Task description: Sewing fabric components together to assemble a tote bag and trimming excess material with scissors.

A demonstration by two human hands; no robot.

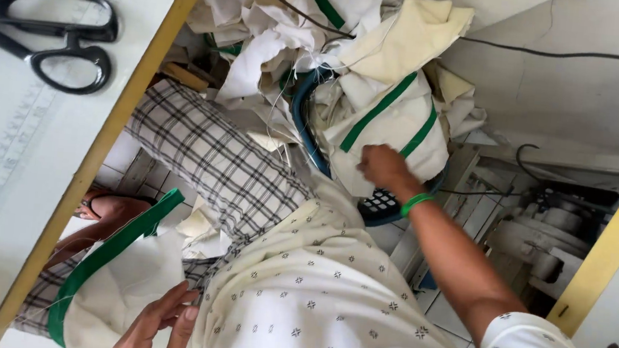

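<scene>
My right hand [384, 167], with a green band at the wrist, reaches into a dark blue basket [302, 113] heaped with white and cream cloth pieces [383, 120] that have green stripes. Its fingers are closed on the top white piece. My left hand [159, 324] is low in the view, by my lap. It holds a white cloth piece with a green edge band [114, 250] that drapes over my knee. My spotted white shirt hides part of both arms.
Black scissors [51, 28] lie on the pale table top [7, 168], which has a wooden edge [113, 132]. My checked trousers [213, 157] and a sandalled foot [103, 209] show below. A machine motor [546, 227] and cables sit under a yellow-edged table at right.
</scene>
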